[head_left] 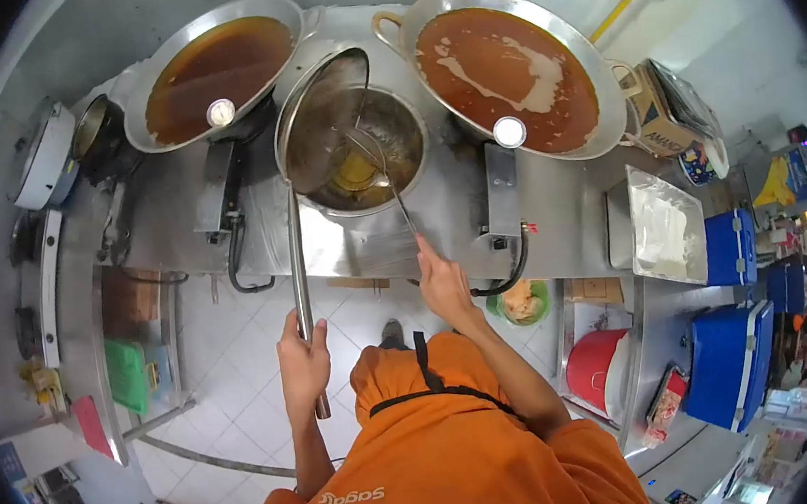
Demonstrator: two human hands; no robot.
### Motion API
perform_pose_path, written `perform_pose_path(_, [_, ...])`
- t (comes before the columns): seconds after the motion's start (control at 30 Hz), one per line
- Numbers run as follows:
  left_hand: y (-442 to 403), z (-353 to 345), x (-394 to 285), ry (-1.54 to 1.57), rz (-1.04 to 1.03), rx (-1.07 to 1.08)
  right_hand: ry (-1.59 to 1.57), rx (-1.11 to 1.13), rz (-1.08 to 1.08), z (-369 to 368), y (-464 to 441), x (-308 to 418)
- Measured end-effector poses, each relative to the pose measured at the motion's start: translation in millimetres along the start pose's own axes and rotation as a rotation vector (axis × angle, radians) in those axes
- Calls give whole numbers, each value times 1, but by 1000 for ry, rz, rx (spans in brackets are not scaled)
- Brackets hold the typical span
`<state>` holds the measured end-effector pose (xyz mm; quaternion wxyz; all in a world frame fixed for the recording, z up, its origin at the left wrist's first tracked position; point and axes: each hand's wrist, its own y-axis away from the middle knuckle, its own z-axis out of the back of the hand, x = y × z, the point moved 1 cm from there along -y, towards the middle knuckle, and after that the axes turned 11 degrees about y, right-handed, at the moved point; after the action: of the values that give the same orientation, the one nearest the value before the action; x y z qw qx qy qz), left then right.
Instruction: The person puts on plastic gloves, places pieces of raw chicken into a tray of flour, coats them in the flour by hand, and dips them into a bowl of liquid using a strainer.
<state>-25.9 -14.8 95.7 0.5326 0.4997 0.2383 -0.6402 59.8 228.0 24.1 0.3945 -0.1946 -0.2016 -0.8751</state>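
Gripped the tubular handle (298, 252) of a large strainer (316, 126) in the left hand (300, 364), with fingers wrapped around the metal out in front of the front edge of the bench (449, 223), likely to be away from the heat and to balance the wide bowl. Held that bowl tilted over the left part of a steel pot (408, 140), presumably to let drips fall inside rather than onto the bench. Could not tell from above about any contact between strainer and pot rim.

Pinched the end of a thin-handled utensil (403, 205) in the right hand (448, 287), with the index finger laid along the handle, apparently for finer steering. Sloped it over the pot's near rim, above or into a little yellow liquid (355, 172); could not make out the depth of its head.

Found the pot at mid-bench, between front and back edges, probably for easy reach with both hands. Saw a wide pan (135, 122) of dark brown liquid toward the back edge on the left, and a second pan (609, 106) of redder, foam-streaked liquid toward the back edge on the right, perhaps spaced to fit the pot between. Noticed a white disc (220, 112) at the left pan's near rim, seemingly turned upward for easy viewing.
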Motion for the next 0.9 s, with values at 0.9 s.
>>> perform_pose_path(0.9, [-8,-96,35,1506,749,408,842,-157,190,322,-163,-234])
